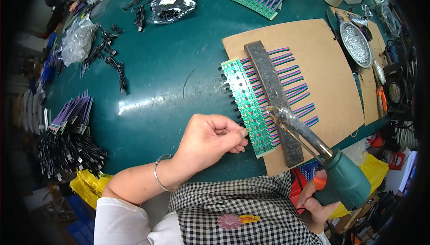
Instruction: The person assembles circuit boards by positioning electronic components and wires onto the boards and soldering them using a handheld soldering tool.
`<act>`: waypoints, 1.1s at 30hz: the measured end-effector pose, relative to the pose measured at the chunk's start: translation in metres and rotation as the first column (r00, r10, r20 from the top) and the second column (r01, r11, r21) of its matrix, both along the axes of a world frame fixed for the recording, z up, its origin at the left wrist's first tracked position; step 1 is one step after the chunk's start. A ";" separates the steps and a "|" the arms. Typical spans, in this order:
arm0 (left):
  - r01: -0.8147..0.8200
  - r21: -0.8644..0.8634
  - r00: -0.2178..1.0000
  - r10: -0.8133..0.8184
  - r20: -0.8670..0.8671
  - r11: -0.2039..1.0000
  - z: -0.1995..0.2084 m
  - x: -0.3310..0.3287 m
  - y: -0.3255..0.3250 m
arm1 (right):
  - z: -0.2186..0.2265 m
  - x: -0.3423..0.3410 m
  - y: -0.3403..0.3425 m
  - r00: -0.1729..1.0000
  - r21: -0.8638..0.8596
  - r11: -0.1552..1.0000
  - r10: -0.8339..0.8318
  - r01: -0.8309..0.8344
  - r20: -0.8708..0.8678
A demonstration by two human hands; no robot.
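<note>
A green circuit board panel (244, 93) lies with its lower end close to me, with small black parts (234, 103) along its left edge. Short striped wires (298, 88) fan out from its right side. Across them rests a dark heavy bar (274, 95). My left hand (209, 138) is closed in a pinch at the board's lower left edge; what its fingertips hold is hidden. In my right hand (316, 209) is a green soldering gun (347, 180) with an orange trigger. Its metal tip hangs over the bar and the board's right edge.
Brown cardboard (333, 70) lies under the wires. A round metal dish (355, 43) stands at the right. More wired boards (246, 1) lie at the back. Bundled black cables (71, 148) sit at the left, and a clear bag (174, 4) lies farther back.
</note>
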State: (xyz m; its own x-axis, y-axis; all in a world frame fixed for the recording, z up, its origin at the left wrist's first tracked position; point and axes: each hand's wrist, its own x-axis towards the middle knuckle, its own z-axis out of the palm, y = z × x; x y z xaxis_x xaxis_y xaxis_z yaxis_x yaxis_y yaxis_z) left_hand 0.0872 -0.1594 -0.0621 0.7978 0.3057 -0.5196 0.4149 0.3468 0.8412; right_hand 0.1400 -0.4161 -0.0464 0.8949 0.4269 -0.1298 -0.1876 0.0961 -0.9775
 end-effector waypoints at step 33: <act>0.049 0.004 0.998 -0.049 -0.031 0.999 0.001 0.003 0.002 | -0.007 -0.003 -0.011 0.976 -0.050 0.999 0.001 -0.012 -0.220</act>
State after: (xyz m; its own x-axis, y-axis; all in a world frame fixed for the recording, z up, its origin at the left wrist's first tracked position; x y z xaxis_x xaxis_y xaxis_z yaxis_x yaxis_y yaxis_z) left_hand 0.0904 -0.1572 -0.0615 0.7954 0.2692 -0.5430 0.4571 0.3217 0.8292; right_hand 0.1366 -0.4273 -0.0533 0.8393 0.4204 -0.3446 -0.3989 0.0455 -0.9159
